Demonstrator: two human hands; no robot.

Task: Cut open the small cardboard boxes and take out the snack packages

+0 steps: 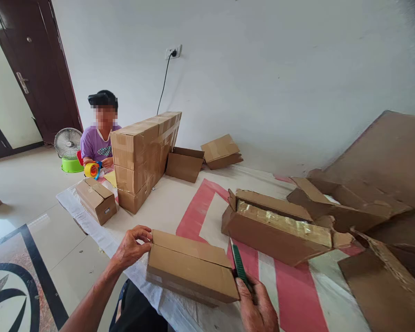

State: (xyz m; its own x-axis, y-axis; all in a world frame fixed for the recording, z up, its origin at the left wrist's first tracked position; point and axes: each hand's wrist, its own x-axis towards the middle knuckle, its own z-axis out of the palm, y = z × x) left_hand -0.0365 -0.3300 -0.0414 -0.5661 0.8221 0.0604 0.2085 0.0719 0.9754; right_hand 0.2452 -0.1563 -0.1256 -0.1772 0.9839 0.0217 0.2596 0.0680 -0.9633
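A closed brown cardboard box lies in front of me on a white and red sheet. My left hand grips the box's left end, fingers curled over its top edge. My right hand is closed around a green utility knife, whose blade points up along the box's right end.
An opened, taped box lies to the right, with flattened cardboard behind it. A stack of taped boxes stands at the far left, a small box beside it. A seated person holds a tape dispenser. A fan stands by the door.
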